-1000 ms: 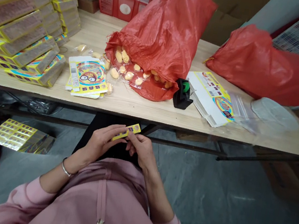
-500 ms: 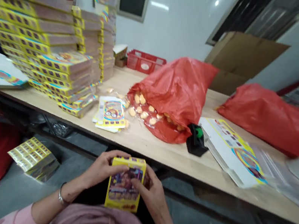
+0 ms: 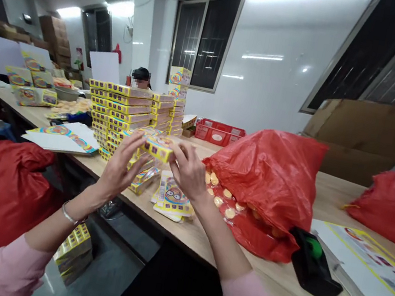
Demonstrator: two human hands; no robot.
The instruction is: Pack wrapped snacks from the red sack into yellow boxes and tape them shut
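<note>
A small yellow box [image 3: 158,148] is clamped end to end between the fingers of the left hand [image 3: 119,165] and the right hand [image 3: 188,170], raised above a wooden table [image 3: 264,293] and just in front of stacks of yellow boxes [image 3: 120,110]. Below the right hand lie printed cartons [image 3: 173,199]. Beside it, a red woven sack [image 3: 268,180] slumps open over packets of orange snacks [image 3: 225,198]. A black tape dispenser [image 3: 312,263] is placed farther right. A co-worker [image 3: 141,78] is seen beyond the stacks.

The red sack [image 3: 266,190] is glossy woven plastic. The bench top [image 3: 265,285] is smooth pale wood; the yellow carton [image 3: 158,148], shiny printed card.
</note>
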